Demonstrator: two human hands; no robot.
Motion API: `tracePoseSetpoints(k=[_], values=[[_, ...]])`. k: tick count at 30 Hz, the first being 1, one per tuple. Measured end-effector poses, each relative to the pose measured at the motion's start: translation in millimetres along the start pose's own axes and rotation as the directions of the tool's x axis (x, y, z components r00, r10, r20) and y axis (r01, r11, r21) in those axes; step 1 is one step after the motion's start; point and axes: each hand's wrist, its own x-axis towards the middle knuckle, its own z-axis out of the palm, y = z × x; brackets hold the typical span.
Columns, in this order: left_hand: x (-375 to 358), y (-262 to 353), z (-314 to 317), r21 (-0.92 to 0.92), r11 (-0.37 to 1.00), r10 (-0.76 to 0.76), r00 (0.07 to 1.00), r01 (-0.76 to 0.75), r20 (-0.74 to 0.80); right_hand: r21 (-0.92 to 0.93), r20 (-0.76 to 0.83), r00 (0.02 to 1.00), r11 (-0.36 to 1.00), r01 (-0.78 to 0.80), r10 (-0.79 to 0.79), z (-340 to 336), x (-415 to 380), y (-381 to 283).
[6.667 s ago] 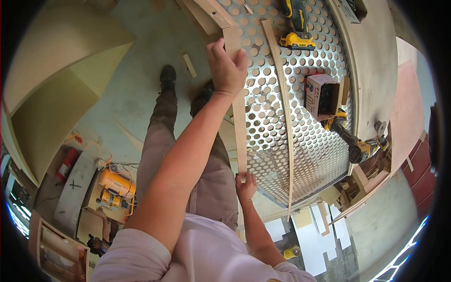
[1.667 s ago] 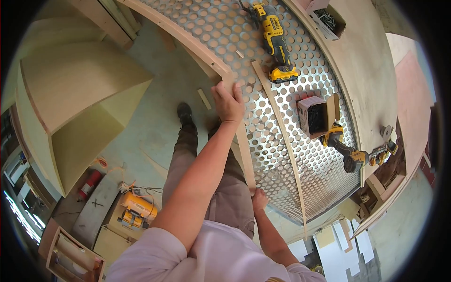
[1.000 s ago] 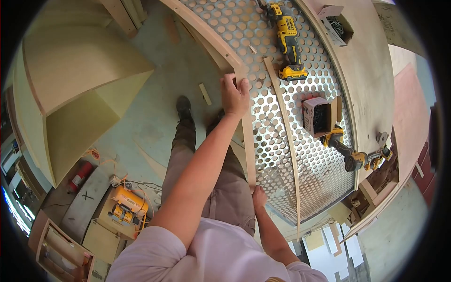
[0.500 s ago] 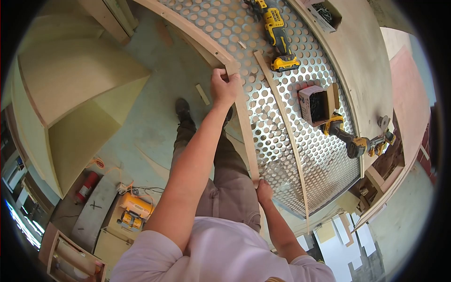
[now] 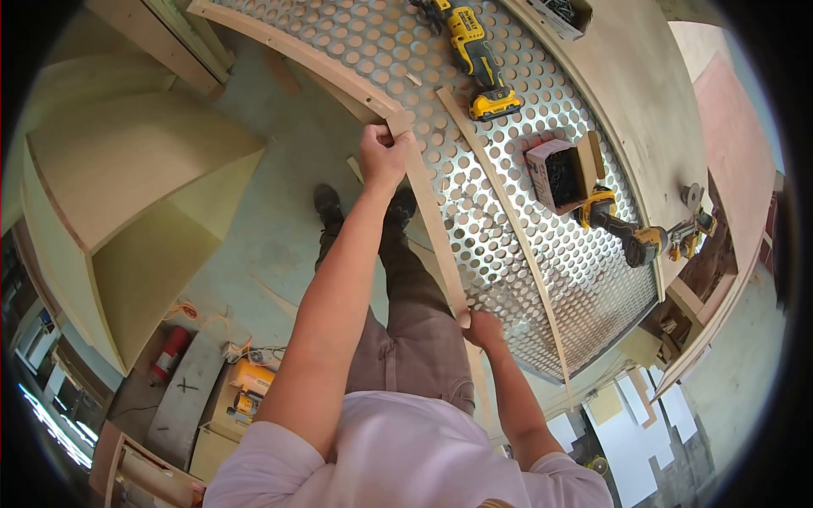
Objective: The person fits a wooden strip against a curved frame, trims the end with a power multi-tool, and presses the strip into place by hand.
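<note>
A narrow flat wooden strip (image 5: 436,216) lies along the near edge of a perforated metal sheet (image 5: 474,195). My left hand (image 5: 384,159) pinches the strip at its far end, where it meets a curved wooden edge strip (image 5: 313,55) with holes in it. At the strip's near end is my right hand (image 5: 485,328), its fingers closed at the end of the wood; the fingertips are partly hidden. A second thin wooden strip (image 5: 508,216) lies across the perforated sheet, apart from both hands.
On the sheet lie a yellow-black DeWalt power tool (image 5: 478,59), an open box of dark screws (image 5: 555,176) and a cordless drill (image 5: 622,229). Another screw box (image 5: 563,13) sits behind. A large angular wooden piece (image 5: 144,169) stands left, with a fire extinguisher (image 5: 172,351) below it.
The view has shifted a little, so the bench things appear further left. My right hand has moved slightly up around the strip's near end. My left hand keeps its pinch at the far end.
</note>
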Motion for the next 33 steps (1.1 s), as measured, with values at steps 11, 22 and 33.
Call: tracePoseSetpoints(k=[11, 22, 33], values=[[4, -3, -3, 0.114, 0.993, -0.018, 0.999, 0.021, -0.033, 0.322, -0.262, 0.965, 0.944, 0.073, 0.015, -45, -5, 4], [12, -1, -11, 0.186, 0.973, -0.149, 0.987, 0.134, 0.065, 0.488, -0.603, 0.779, 0.852, 0.190, 0.172, -47, 12, -13], [5, 7, -12, 0.175, 0.971, -0.172, 0.984, 0.160, 0.055, 0.495, -0.716, 0.640, 0.849, 0.185, 0.278, -40, 3, 25]])
